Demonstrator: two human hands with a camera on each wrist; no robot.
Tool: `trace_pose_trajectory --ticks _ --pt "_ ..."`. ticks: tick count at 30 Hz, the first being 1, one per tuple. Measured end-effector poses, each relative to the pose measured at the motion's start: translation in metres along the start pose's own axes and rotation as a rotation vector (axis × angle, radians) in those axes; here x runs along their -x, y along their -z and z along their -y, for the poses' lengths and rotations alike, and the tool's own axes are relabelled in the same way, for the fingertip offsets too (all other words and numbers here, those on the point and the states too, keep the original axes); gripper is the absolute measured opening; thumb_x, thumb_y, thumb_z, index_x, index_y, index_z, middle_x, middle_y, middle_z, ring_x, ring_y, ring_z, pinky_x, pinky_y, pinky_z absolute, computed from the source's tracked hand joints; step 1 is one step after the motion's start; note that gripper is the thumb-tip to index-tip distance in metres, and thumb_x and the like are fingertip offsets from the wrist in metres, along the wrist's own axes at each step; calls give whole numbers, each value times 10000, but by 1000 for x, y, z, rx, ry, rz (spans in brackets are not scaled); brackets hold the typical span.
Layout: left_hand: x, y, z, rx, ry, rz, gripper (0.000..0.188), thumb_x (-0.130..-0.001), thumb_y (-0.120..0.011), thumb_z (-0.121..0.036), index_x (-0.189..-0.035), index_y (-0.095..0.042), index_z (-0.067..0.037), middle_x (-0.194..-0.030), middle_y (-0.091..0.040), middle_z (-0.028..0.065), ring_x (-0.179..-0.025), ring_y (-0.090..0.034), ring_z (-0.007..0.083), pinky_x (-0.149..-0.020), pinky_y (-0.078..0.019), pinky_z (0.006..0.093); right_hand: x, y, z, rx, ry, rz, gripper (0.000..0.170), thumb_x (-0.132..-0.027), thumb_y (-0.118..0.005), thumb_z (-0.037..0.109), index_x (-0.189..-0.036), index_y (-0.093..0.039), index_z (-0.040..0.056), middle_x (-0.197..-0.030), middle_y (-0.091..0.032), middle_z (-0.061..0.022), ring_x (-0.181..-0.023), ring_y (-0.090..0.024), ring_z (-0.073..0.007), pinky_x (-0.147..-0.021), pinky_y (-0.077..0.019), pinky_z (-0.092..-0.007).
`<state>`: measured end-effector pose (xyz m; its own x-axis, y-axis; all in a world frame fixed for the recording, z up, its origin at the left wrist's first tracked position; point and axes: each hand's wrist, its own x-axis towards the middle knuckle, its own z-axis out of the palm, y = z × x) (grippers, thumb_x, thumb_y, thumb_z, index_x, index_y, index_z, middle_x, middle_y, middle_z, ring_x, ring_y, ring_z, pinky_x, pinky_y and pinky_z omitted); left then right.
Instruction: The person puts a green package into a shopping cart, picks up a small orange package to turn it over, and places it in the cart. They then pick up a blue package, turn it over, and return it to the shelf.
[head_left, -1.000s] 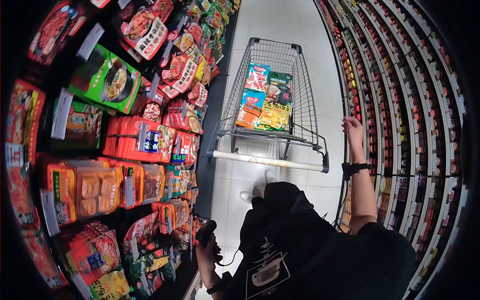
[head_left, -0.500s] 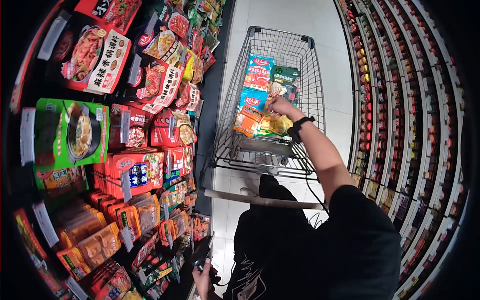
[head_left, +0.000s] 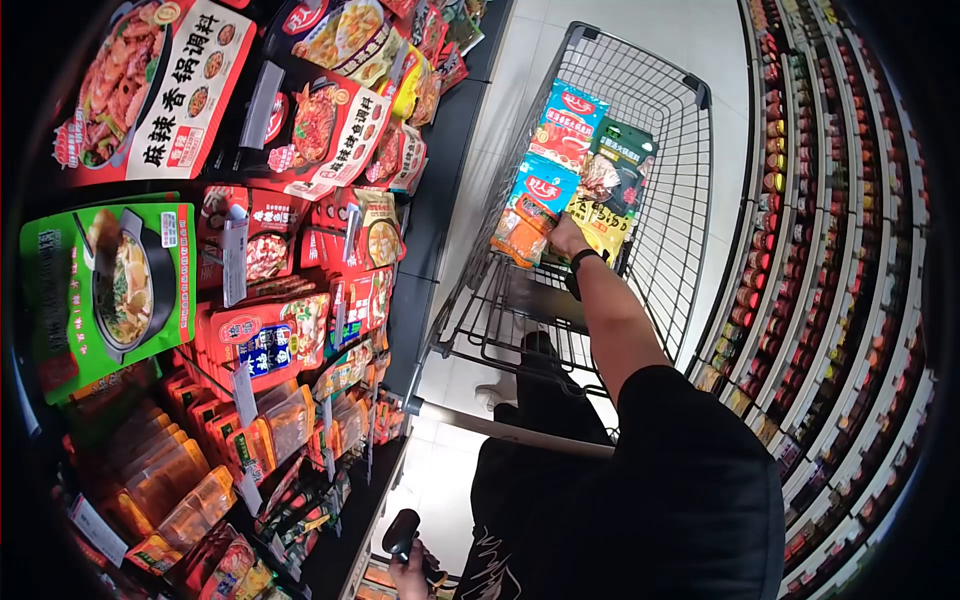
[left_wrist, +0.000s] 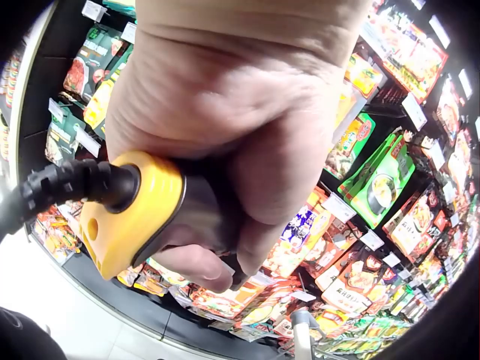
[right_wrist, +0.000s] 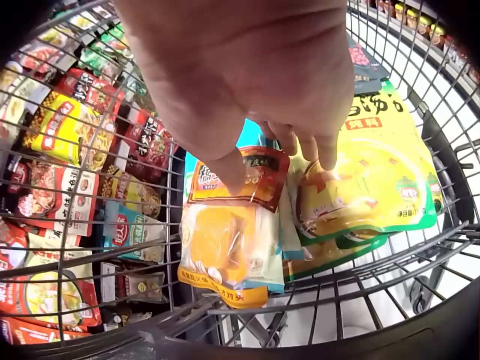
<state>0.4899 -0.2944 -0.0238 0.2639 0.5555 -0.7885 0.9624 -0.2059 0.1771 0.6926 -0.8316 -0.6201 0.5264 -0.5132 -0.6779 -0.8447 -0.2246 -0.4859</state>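
Note:
My left hand (head_left: 408, 578), low in the head view, grips a black-and-yellow handheld device (left_wrist: 150, 214) with a ribbed black cable; its front end is hidden in the left wrist view. My right hand (head_left: 568, 240) reaches into the shopping cart (head_left: 700, 200). Its thumb overlaps an orange-and-blue seasoning packet (right_wrist: 221, 240), and the fingertips point down at that packet's right edge, over a yellow soup packet (right_wrist: 360, 184). I cannot tell whether the fingers pinch the packet. Above them in the cart lie a red-and-blue packet (head_left: 570, 120) and a dark green packet (head_left: 628, 155).
Shelves of packaged seasonings line the left, with a large green pouch (head_left: 110, 290) and red packets (head_left: 262, 340) sticking out. Price tags (head_left: 235, 262) hang at the front. Shelves of jars (head_left: 770, 180) run along the right. The cart's handle bar (head_left: 510, 432) crosses before my body.
My right hand has moved from beside the right shelves into the cart, down to the packets. The cart sits closer and farther right in view. My left hand keeps the device.

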Motion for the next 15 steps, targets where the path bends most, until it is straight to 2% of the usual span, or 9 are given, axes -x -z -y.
trace_pose_trajectory --ticks 2,5,6,8,9,11,12,14,15 --pt "1 0 5 1 21 -12 295 -998 -777 -386 -1071 -614 -151 -727 -511 -47 -640 -473 87 -576 -410 278 -7 -8 -6 -1 -17 2 739 -904 -824 316 -1438 -483 -65 -1293 -705 -287 -1179 -703 -430 -1026 -541 -440" --pt "19 -12 -14 69 52 -8 316 -992 -779 -402 -1063 -617 -141 -760 -516 -43 -706 -495 97 -648 -423 281 20 8 21 20 -121 -5 728 -903 -841 321 -1406 -488 -69 -1288 -692 -323 -1190 -700 -433 -1019 -544 -446" --pt "19 -12 -14 55 30 -7 318 -994 -775 -403 -1062 -620 -134 -753 -515 -43 -691 -489 98 -633 -424 281 13 -2 13 -17 -106 -105 601 -889 -869 312 -1267 -594 -65 -1181 -721 -333 -1083 -731 -411 -938 -570 -424" --pt "18 -13 -11 29 -13 -4 323 -998 -768 -403 -1060 -627 -120 -740 -512 -43 -663 -479 101 -605 -426 283 -43 -41 -32 -243 -180 -27 548 -851 -909 307 -1182 -663 -55 -1086 -753 -275 -977 -740 -358 -861 -579 -405" --pt "2 -9 4 81 -67 34 288 -1006 -752 -324 -1106 -633 -82 -735 -544 -20 -625 -521 114 -555 -442 288 -58 -51 -43 -357 -217 12 522 -832 -929 304 -1139 -698 -49 -1038 -769 -246 -923 -744 -331 -822 -584 -396" --pt "-40 4 45 185 -178 109 250 -1022 -722 -166 -1199 -646 -6 -727 -606 25 -551 -606 139 -456 -474 300 -54 -58 -34 -232 -115 0 473 -808 -914 354 -1039 -755 -27 -1036 -790 -213 -993 -765 -342 -848 -594 -416" --pt "-41 4 46 179 -172 113 279 -1019 -724 -168 -1228 -641 -3 -728 -604 23 -552 -605 137 -452 -471 296 -51 -61 -28 -170 -62 -6 456 -796 -906 378 -989 -784 -16 -1035 -800 -197 -1028 -775 -347 -860 -599 -426" --pt "-39 2 44 169 -159 117 338 -1014 -727 -172 -1287 -632 4 -730 -601 20 -555 -604 132 -445 -466 290 -33 -51 -7 85 64 103 448 -785 -910 355 -1038 -793 3 -1034 -802 -184 -989 -777 -340 -838 -595 -412" --pt "-24 -5 26 123 -116 101 316 -1011 -738 -249 -1214 -633 -31 -726 -570 0 -577 -554 120 -484 -455 290 -20 -41 10 212 131 155 449 -780 -912 344 -1062 -798 13 -1034 -803 -177 -969 -778 -336 -826 -593 -405"
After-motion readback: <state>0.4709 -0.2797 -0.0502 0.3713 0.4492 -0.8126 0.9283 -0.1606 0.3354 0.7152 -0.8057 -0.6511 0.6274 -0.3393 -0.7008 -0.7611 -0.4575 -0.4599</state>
